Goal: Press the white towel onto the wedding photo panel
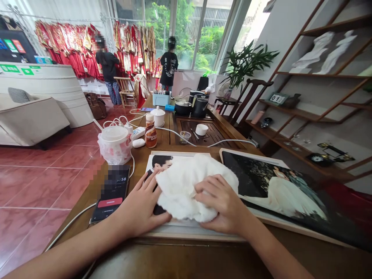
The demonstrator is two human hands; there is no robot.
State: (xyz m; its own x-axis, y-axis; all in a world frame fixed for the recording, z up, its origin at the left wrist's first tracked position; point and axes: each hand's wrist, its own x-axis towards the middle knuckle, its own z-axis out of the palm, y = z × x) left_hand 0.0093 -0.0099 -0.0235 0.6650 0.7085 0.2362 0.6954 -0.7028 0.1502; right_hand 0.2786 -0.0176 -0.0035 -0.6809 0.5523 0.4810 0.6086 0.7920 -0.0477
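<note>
A white fluffy cloth [200, 178] lies bunched over a framed photo print [162, 161], covering most of its picture. Fingers curled, my right hand [217, 199] grips the cloth near its middle. My left hand [145, 205] rests with spread fingers on the left part of the print, its fingertips beside the cloth's edge. To the right lies a second framed photo [252, 178], showing a white gown on a dark background. Left of my left hand is a phone [112, 193] with its screen lit.
A bagged cup [114, 143], a brown-labelled bottle [150, 133], a white lidded jar [158, 117] and cables stand beyond the prints. Farther back are a tea tray [192, 133] and black pots [200, 106]. Two people stand near racks of red garments [69, 50]. Shelves [316, 116] rise at right.
</note>
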